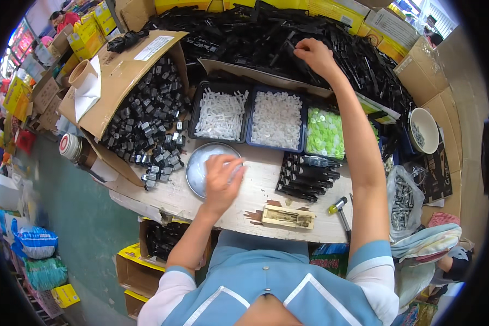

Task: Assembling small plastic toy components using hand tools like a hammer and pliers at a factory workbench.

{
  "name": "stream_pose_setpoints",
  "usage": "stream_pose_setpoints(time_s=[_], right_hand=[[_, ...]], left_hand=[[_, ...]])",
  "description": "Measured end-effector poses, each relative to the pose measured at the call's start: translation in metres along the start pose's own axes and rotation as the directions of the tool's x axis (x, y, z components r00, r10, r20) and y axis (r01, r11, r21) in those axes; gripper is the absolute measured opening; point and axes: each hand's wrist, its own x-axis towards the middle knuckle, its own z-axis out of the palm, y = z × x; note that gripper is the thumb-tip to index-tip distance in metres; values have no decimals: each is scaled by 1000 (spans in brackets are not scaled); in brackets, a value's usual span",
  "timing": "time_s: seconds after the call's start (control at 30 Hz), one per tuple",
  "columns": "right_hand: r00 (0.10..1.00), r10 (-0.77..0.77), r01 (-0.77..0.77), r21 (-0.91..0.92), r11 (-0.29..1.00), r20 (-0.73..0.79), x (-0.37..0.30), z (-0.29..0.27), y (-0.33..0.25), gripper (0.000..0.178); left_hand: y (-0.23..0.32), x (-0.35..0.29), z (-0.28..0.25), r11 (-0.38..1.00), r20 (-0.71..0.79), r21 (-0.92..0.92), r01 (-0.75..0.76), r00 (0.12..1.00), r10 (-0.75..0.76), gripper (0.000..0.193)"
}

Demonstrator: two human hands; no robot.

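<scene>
One black tray (217, 139) is heaped with short white plastic sticks (221, 114); just beside it, a dark blue tray (274, 146) is filled with small translucent white pieces (277, 117), and a third tray (324, 157) carries bright green discs (325, 132), partly hidden by the right forearm. Behind these, a long heap of slender black parts (233, 41) spreads behind a cardboard strip (266, 81). The right hand (314, 54) is at this heap, its thumb and fingertips drawn close together; I cannot tell whether a part is between them. Nearer the body, a round metal dish (193, 171) sits on the bench (250, 190) in front of the black tray, a pale, smooth surface showing inside. The left hand (223, 176) is over the dish, fingers bent and blurred, so whether it holds anything cannot be told. To the left, a cardboard box (130, 54) lies open toward the bench, with blocky black pieces (152, 103) spilling out near the dish. At the right, a cream bowl (432, 130) contains small grey pieces (417, 136), and below it a clear plastic bag (415, 217) is packed with metal pins (401, 201). Under the bench, another cardboard box (142, 239) holds more black parts (168, 239).
</scene>
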Motion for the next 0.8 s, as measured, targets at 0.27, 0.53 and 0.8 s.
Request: stream_pose_setpoints(time_s=[0.27,0.53,0.8], right_hand=[[998,58,-28,700,714,-19,-7,-26,-5,25],[905,-166,-72,-525,848,-391,-14,-31,13,20],[952,-113,202,-304,931,285,-23,18,-72,23]], left_hand=[[-46,-51,-73,894,-288,129,430,879,-381,13],[-99,-63,-108,775,-406,266,573,796,-449,27],[-101,-56,-112,680,-273,536,500,865,-421,29]])
